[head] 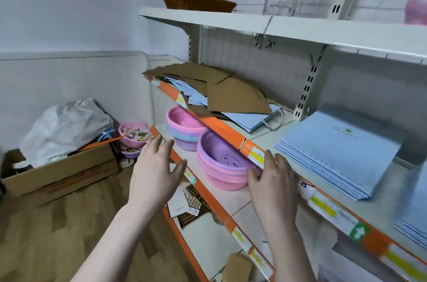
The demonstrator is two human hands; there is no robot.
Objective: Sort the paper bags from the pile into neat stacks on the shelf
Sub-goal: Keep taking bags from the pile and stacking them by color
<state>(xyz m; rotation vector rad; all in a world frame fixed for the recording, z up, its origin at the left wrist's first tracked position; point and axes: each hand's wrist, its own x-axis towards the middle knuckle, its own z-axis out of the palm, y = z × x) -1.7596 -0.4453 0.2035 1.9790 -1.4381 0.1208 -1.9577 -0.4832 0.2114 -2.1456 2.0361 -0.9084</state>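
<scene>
Now both hands raised, left hand [155,166] fingers spread — empty, right hand [271,180] fingers released at shelf [231,133] edge.

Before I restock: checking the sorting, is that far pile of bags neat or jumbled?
Jumbled: the pile of brown and blue bags lies fanned at mixed angles, unlike the squared blue stack.

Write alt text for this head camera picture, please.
Two empty hands, left and right, reach toward a shelf holding a messy pile of brown and blue paper bags beside a neat blue stack.
</scene>
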